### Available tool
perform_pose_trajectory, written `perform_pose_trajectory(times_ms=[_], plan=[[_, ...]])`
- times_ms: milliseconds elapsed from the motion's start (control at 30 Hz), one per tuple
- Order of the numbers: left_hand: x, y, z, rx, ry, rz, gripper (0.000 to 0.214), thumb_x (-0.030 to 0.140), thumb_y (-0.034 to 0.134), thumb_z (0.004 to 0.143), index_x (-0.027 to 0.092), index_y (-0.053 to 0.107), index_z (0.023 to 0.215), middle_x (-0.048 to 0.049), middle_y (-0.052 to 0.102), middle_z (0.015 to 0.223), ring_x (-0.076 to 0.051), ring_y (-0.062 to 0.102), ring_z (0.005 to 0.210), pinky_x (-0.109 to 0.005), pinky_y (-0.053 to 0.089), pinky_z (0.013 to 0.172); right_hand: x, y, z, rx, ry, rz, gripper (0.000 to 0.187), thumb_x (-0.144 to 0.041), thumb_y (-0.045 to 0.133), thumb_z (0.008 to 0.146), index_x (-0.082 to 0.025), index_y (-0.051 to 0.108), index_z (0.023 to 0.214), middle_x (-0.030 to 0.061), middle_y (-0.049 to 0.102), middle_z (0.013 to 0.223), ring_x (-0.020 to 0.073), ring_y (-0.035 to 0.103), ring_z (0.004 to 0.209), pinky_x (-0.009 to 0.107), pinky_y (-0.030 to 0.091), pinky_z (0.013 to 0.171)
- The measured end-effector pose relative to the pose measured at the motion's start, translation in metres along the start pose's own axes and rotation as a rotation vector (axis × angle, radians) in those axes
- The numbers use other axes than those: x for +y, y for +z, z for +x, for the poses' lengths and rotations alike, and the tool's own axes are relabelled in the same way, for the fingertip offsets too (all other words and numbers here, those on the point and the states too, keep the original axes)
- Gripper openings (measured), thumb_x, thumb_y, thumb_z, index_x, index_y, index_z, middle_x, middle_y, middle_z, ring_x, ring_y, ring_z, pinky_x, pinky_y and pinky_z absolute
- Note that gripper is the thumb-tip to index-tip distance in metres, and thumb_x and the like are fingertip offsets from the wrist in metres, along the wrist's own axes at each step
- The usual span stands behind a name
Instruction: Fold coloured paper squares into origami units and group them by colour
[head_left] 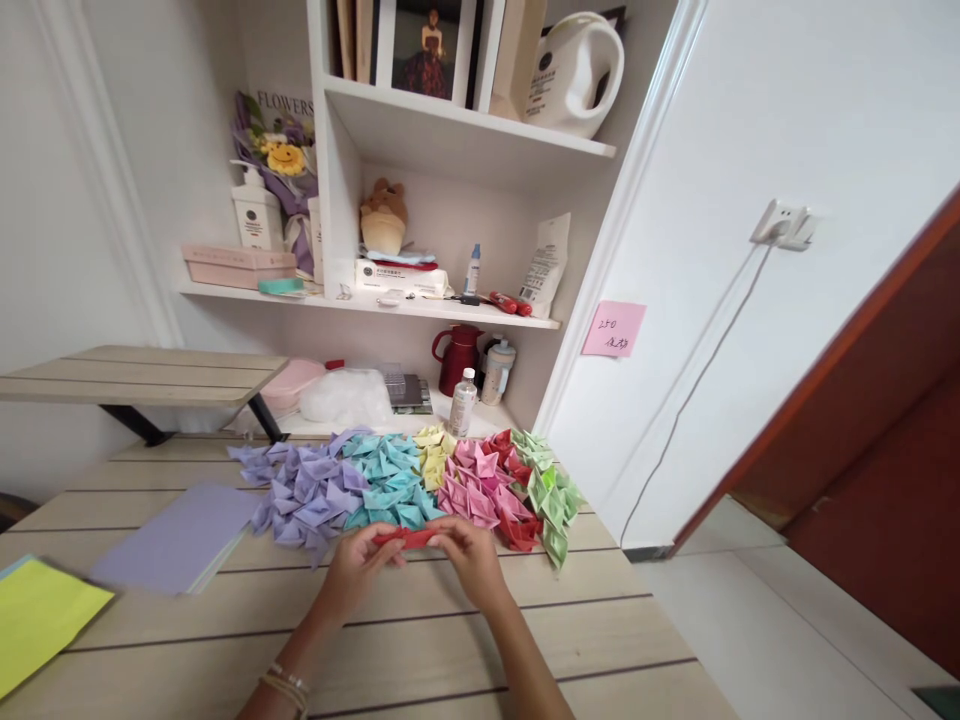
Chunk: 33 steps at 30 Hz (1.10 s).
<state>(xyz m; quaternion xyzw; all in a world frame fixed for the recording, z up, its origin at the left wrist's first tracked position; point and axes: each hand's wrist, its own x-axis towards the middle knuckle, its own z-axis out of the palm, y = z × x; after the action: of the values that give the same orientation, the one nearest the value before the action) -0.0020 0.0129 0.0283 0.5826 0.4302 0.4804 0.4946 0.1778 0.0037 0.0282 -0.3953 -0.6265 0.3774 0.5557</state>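
wooden table [450, 640]: left hand [358, 565] and right hand [469, 555] both pinch my red folded paper [409, 538] by its ends; uneven pull may tear it or scatter paper boats [390, 480] behind.

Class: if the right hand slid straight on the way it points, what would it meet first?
Probably the turquoise folded papers just beyond the red paper that the right hand holds; depth is unclear.

Worktop [450, 640]: pale wood-look planks, matt, fine grain, dark grooves. Red strip [405, 537]: thin paper, matt, creased. Folded pieces [390, 480]: same matt paper, sharp creases. Lilac stack [180, 535] & yellow sheet [37, 610]: smooth flat paper. Jug [577, 70]: white plastic, glossy. Red flask [456, 358]: glossy finish.
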Motion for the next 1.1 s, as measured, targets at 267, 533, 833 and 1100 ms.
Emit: perform_pose_trajectory(times_ms=[267,533,833,1100], plan=[[-0.009,0.002,0.002,-0.076,0.001,-0.176,0.047,0.03,0.068,0.065,0.018,0.052,0.107,-0.0112,0.065,0.102,-0.023,0.064,0.084,-0.033,0.05,0.072,-0.003,-0.01,0.0,-0.003,-0.19,-0.28,0.014,-0.027,0.058,0.078,-0.02,0.069,0.074,0.0032,0.069,0.071,0.0169,0.063,0.067,0.024,0.047,0.062],[-0.018,0.004,0.002,-0.175,0.058,-0.241,0.072,0.031,0.067,0.067,0.026,0.031,0.129,-0.0156,0.052,0.121,-0.026,0.06,0.091,-0.033,0.049,0.069,-0.009,-0.02,-0.001,0.022,-0.294,-0.408,0.017,-0.03,0.054,0.08,-0.02,0.067,0.077,0.0042,0.068,0.071,0.0165,0.062,0.065,0.024,0.047,0.058],[-0.028,0.02,-0.009,-0.209,0.108,-0.068,0.057,0.033,0.062,0.071,0.022,0.038,0.122,-0.0058,0.059,0.091,-0.014,0.058,0.063,-0.027,0.045,0.059,-0.029,-0.129,0.057,0.513,-0.081,-0.768,0.024,-0.032,0.048,0.079,-0.018,0.066,0.085,0.0072,0.069,0.077,0.0206,0.063,0.069,0.03,0.045,0.066],[-0.033,0.028,-0.01,-0.347,-0.02,0.052,0.034,0.038,0.064,0.066,0.015,0.062,0.091,0.0021,0.055,0.062,-0.01,0.05,0.055,-0.02,0.039,0.051,-0.033,-0.024,0.069,0.278,-0.325,-0.836,0.024,-0.019,0.045,0.081,-0.016,0.065,0.094,0.0112,0.066,0.09,0.0236,0.059,0.086,0.036,0.042,0.079]])
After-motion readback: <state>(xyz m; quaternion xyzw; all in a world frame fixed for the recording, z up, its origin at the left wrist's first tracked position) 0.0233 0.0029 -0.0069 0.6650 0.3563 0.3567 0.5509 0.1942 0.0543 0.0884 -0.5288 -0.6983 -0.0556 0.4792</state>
